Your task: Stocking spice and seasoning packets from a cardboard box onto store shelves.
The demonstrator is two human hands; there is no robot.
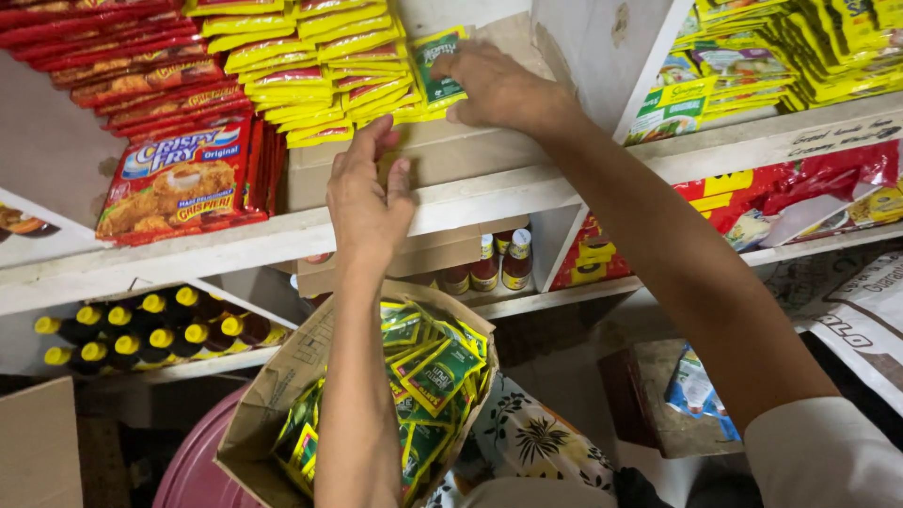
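While right hand (499, 89) pinches one green sachet (437, 66), left hand (369, 202) spread on shelf edge (470, 202).

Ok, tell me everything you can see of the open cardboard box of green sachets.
The box is plain brown cardboard, open at the top, flaps splayed, tilted toward the camera below the shelves. It is nearly full of loose green-and-yellow sachets lying at mixed angles. The left forearm crosses over its opening while the left hand rests on the shelf edge above. It seems to sit on a pink tub; patterned cloth shows at its right side.
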